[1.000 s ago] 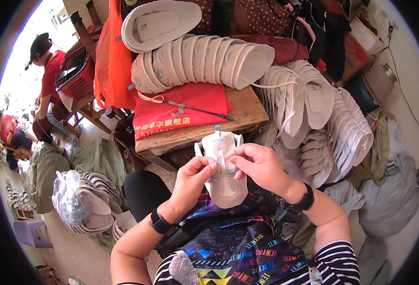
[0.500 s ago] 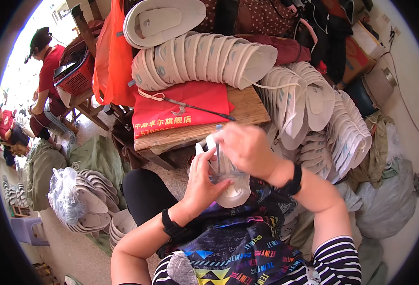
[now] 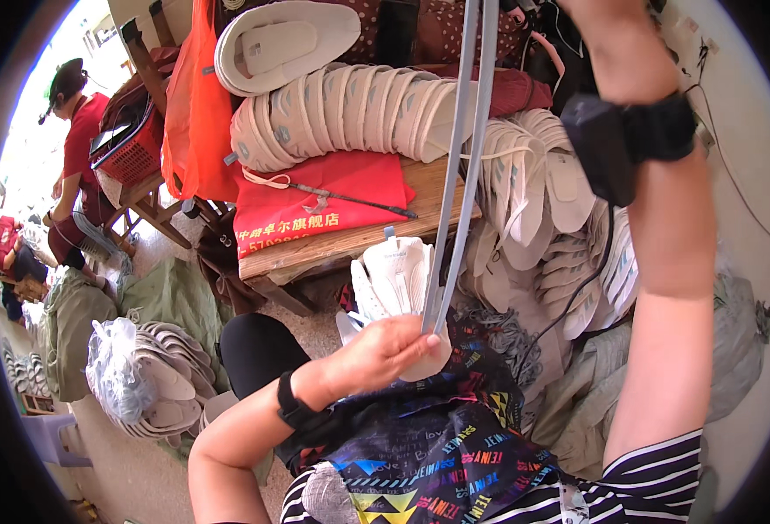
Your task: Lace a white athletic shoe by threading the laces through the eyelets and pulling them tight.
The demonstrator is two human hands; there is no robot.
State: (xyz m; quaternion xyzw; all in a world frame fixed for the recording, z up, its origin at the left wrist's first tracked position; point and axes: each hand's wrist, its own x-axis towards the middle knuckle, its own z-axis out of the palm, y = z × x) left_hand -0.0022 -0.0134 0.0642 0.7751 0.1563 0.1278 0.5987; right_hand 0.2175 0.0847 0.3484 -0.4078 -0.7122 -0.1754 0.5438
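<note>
A white shoe point(image 3: 398, 279) rests toe-down over my lap, with a grey tab at its upper end. My left hand point(image 3: 380, 349) is closed on its toe part, thumb and fingertips pressed around the base of two flat grey laces point(image 3: 462, 175). Both lace lengths run taut and nearly straight up, leaving the picture at the top. High at the upper right, my right hand point(image 3: 607, 13) is cut off by the picture's edge, so its fingers do not show. A black device point(image 3: 599, 148) is strapped to that wrist.
Ahead stands a wooden bench point(image 3: 350, 249) with a red bag point(image 3: 315, 196), a thin hooked tool point(image 3: 350, 196) and a row of nested shoe uppers point(image 3: 341, 113). More shoe stacks point(image 3: 568, 192) lie to its right. At left are bagged shoe parts point(image 3: 162, 375) and a seated person point(image 3: 88, 140).
My right hand has swung from the shoe to the upper right, and the grey laces now stretch upward. My left hand has shifted toward the shoe's toe and pinches there.
</note>
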